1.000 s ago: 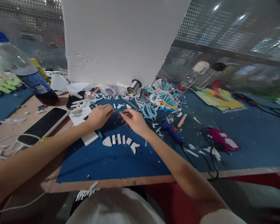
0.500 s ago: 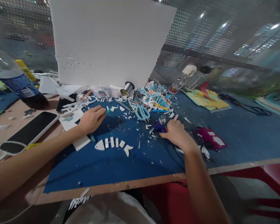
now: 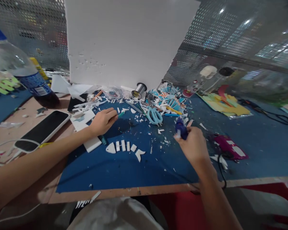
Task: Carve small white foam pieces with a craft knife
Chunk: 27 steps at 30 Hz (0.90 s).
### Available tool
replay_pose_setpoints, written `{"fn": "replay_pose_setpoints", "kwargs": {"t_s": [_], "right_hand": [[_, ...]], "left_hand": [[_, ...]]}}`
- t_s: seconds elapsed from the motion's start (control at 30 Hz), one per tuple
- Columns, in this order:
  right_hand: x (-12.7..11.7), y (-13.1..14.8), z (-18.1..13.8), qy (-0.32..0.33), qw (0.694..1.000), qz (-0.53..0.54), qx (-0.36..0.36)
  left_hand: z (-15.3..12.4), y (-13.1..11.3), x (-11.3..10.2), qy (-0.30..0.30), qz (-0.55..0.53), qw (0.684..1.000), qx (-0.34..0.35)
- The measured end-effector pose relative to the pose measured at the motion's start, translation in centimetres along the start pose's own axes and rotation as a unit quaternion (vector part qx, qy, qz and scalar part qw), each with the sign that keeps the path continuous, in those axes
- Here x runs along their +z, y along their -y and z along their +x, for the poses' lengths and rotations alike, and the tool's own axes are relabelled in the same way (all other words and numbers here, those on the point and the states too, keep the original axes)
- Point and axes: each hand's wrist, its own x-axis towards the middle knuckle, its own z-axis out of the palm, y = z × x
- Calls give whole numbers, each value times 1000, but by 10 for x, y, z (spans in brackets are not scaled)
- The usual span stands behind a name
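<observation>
My right hand is wrapped round a dark blue hot glue gun, raised over the mat, its outline smeared by motion. A black cord hangs beside the right forearm. My left hand is closed on a slim teal pen-like tool, whose tip shows past the fingers; the rest is hidden. Between the hands, white foam pieces lie in a fish-skeleton row: a head, several bars and a tail. A thin wire loop lies just right of my left hand.
Light blue scissors and a wire spool stand by a heap of foam scraps. A bottle and a phone are at left. A magenta object lies right; a white board stands behind.
My right hand has lifted the hot glue gun off the mat and turned it more upright. My left hand keeps its grip. The whole view has shifted, with things appearing farther right.
</observation>
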Motion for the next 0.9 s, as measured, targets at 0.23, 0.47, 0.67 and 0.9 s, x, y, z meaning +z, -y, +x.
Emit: {"fn": "replay_pose_setpoints", "kwargs": {"t_s": [0.23,0.47,0.67,0.9], "right_hand": [[-16,34,-3,227,796,558,48],[11,68,15,443,627,638,-59],[43,86,15,447,633,623,-106],[57,80,8,482,636,596,-84]], "left_hand": [[1,-1,-4,6,-29,999,-27],[2,2,0,5,-54,996,-64],[5,6,1,1,-77,988,-131],[8,5,1,6,-86,981,-175]]}}
